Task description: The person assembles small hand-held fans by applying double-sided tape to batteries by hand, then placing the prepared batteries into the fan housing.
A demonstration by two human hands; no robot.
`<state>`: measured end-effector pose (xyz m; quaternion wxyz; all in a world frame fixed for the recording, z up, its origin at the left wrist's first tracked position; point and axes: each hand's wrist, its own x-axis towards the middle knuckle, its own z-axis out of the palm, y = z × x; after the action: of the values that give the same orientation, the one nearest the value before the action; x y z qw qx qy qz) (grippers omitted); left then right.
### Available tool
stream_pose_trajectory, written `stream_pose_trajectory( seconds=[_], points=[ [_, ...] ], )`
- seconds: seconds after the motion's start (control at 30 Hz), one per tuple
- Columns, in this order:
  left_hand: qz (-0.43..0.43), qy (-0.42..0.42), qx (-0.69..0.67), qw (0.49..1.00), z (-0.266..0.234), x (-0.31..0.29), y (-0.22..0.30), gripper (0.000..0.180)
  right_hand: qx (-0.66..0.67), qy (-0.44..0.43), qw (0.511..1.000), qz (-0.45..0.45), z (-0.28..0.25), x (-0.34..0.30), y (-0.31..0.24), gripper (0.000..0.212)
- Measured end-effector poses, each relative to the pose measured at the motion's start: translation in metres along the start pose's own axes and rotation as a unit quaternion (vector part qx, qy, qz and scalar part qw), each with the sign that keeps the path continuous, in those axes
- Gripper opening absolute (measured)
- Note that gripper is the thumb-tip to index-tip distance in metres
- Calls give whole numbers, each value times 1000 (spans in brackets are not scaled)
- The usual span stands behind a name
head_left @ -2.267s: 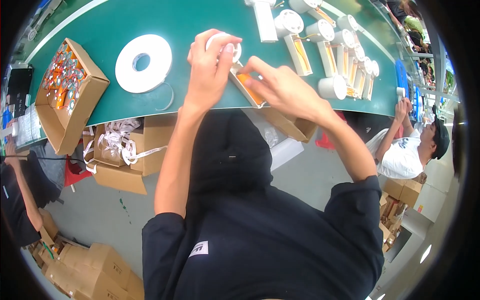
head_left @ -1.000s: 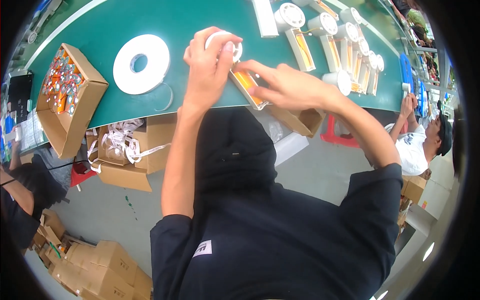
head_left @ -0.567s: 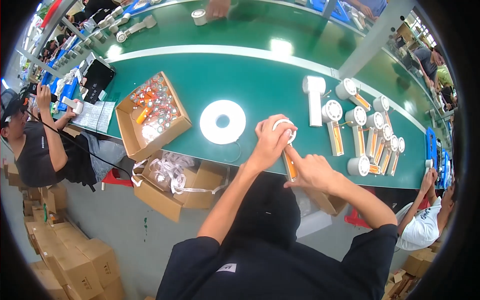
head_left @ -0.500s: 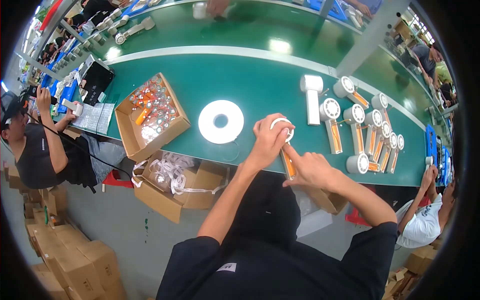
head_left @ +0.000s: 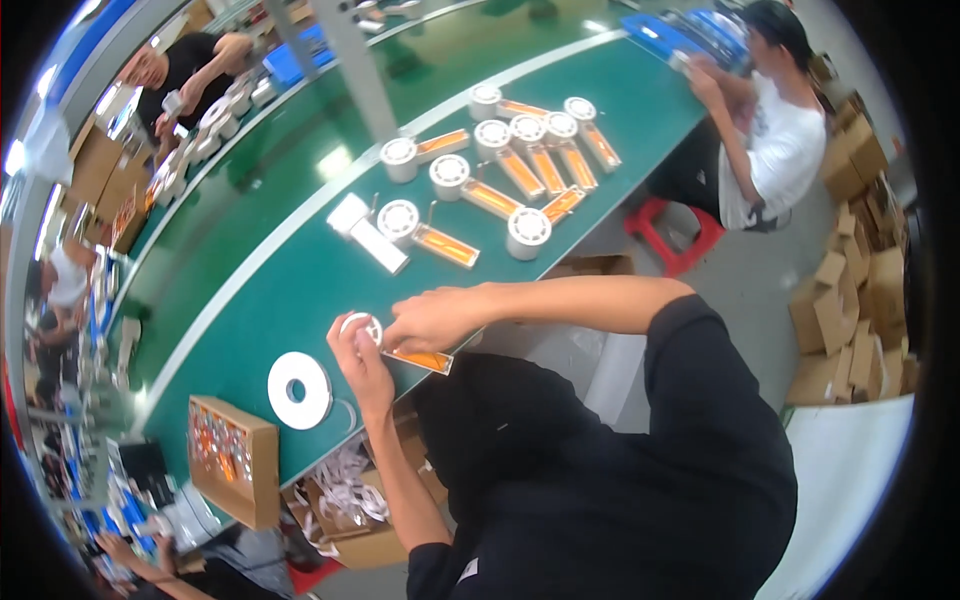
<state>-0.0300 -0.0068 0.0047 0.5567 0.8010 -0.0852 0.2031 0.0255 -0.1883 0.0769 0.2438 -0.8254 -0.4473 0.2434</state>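
My left hand point(head_left: 364, 366) is closed around the round white head of a handheld fan body point(head_left: 428, 361), low over the green bench near its front edge. An orange strip shows along the fan's open handle, which points right toward me. At the neck, the fingertips of my right hand point(head_left: 432, 318) are bent together against the fan; whatever they pinch is hidden. A white tape roll point(head_left: 318, 385) lies flat to the left of my left hand. Several similar fan bodies point(head_left: 462, 249) lie beyond and to the right, most with orange strips showing in their handles.
A cardboard box point(head_left: 264, 483) of small parts stands on the bench at lower left. Below the edge, another box point(head_left: 375, 545) holds white strips. A grey post point(head_left: 362, 80) rises beyond the fans. Co-workers sit at right and lower left; a red stool point(head_left: 672, 240) is at right.
My view has swung to the right and tilted, so the bench now runs diagonally. My left hand stays on the fan head; my right fingers have drawn in closer to the neck.
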Motion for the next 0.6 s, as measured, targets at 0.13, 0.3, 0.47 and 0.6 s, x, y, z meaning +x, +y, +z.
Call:
stream_pose_trajectory(
  seconds=[0.13,0.3,0.47,0.6],
  points=[
    [22,-17,17,999,4,3,-2,21,83,38,992,85,11,-5,-5,26],
    [29,-7,16,999,2,4,1,22,100,56,988,106,22,-3,-8,23],
    [26,3,37,999,1,0,-3,22,44,44,993,103,16,-20,-32,36],
    [28,17,25,999,4,1,-3,23,-89,146,981,92,57,-19,-30,43]
  ],
)
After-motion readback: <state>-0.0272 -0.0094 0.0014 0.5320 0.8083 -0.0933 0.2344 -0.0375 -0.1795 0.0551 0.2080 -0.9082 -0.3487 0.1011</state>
